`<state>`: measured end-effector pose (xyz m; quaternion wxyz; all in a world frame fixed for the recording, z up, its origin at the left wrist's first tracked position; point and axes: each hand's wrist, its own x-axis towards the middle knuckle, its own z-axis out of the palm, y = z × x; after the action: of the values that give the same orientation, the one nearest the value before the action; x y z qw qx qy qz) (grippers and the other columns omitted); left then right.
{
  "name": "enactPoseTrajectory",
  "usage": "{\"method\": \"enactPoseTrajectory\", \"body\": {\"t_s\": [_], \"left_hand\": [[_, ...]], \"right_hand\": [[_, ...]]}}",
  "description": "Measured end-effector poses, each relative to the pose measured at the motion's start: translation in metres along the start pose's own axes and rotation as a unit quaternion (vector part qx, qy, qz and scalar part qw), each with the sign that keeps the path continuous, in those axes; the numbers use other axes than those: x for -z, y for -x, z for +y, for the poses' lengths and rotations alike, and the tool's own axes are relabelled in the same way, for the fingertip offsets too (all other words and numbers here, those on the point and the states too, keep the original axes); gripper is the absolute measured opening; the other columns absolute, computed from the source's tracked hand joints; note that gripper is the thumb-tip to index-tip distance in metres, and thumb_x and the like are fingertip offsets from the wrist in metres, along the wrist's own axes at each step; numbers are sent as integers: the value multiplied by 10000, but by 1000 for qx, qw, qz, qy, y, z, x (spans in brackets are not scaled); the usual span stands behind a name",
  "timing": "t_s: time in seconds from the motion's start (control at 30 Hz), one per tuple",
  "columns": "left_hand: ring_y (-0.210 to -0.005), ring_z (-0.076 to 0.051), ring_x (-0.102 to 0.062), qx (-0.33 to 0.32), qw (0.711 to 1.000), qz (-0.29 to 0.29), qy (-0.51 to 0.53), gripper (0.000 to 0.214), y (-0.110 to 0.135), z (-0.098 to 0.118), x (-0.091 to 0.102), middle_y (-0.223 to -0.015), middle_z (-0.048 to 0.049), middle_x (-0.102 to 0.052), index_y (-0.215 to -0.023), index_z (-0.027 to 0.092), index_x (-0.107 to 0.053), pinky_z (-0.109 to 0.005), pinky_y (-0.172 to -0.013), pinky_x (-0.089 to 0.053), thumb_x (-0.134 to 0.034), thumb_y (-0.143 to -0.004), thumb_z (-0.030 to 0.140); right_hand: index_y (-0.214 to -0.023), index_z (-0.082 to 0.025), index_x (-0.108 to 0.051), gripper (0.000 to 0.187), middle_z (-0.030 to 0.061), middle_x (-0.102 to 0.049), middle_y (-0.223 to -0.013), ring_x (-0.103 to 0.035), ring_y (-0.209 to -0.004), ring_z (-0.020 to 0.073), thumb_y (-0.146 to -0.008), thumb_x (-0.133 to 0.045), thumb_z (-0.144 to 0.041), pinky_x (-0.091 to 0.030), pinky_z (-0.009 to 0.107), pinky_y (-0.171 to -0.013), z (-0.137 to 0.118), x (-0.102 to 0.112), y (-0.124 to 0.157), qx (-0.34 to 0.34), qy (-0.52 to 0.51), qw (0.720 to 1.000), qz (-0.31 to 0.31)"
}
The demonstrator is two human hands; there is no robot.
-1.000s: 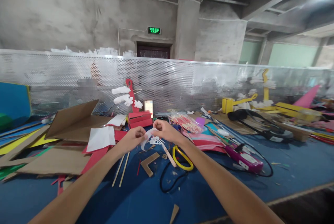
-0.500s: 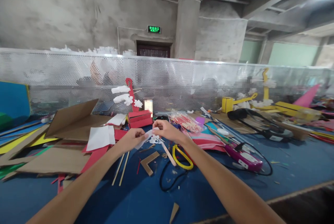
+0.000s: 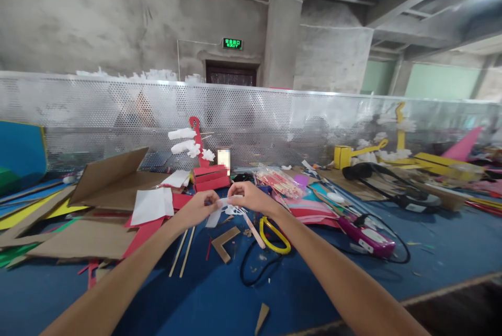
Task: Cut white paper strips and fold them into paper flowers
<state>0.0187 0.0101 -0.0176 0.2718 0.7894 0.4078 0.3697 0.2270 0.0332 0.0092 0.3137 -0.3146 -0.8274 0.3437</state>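
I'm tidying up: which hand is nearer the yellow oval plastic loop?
Right. The right hand is beyond the loop, slightly left; the left hand is farther left.

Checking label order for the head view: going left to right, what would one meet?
Blue panel → white sheets → left hand → white strip → right hand → purple device → pink pointed piece. Overlapping items skipped.

Bare blue tabletop [image 3: 196, 307] between the forearms [image 3: 129, 278] offers me a near passage; a black cord [image 3: 240, 267] and yellow handle [image 3: 281, 251] obstruct its far right, stacked cardboard [image 3: 86, 236] crowds the left, and a perforated screen [image 3: 274, 132] bars the far side.
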Motion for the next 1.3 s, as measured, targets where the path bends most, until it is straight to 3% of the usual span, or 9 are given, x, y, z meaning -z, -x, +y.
{"method": "enactPoseTrajectory", "body": {"t_s": [0.13,0.37,0.5,0.93,1.07,1.3], "left_hand": [[-649,-157,-565,-8,1000,17,-12,310,-1,-1,1,-730,-30,-628,-786,144,-594,-250,-596,-434,-533,-799,448],[-632,-164,-607,48,998,-8,38,271,1,2,1,-738,-51,-667,-821,134,-603,-259,-591,-454,-563,-780,399],[-625,-158,-602,45,998,-17,39,269,1,5,0,-747,-57,-674,-819,127,-624,-259,-596,-458,-561,-780,385],[-606,-152,-590,36,999,-21,12,289,1,1,1,-736,-51,-680,-801,129,-641,-240,-560,-430,-559,-774,406],[-601,-152,-591,60,997,-17,35,300,-1,-4,1,-748,-53,-686,-815,135,-639,-239,-545,-426,-571,-762,423],[-613,-154,-597,64,997,-12,51,316,-4,-15,3,-753,-58,-687,-793,131,-641,-248,-582,-443,-591,-756,440]], "right_hand": [[-799,-139,-613,215,-1,-584,-641,-532,-572,104,-722,-676,-329,-422,210,-557,4,0,-1,-5,0,1000,4],[-854,-131,-616,238,39,-651,-739,-582,-634,122,-734,-677,-328,-424,207,-571,9,3,0,-14,7,1000,-10],[-921,-128,-652,301,56,-666,-780,-606,-691,141,-731,-684,-359,-450,219,-609,11,-3,-2,8,15,1000,-24],[-829,-137,-652,255,38,-646,-700,-573,-554,114,-741,-659,-376,-454,210,-514,20,-6,-6,-2,7,1000,-19],[-828,-136,-643,239,40,-650,-707,-544,-519,102,-734,-671,-354,-432,201,-479,16,-3,-4,-6,15,1000,-18],[-825,-124,-657,219,57,-674,-709,-604,-636,146,-763,-644,-334,-437,224,-572,8,11,1,2,62,997,-43]]}}
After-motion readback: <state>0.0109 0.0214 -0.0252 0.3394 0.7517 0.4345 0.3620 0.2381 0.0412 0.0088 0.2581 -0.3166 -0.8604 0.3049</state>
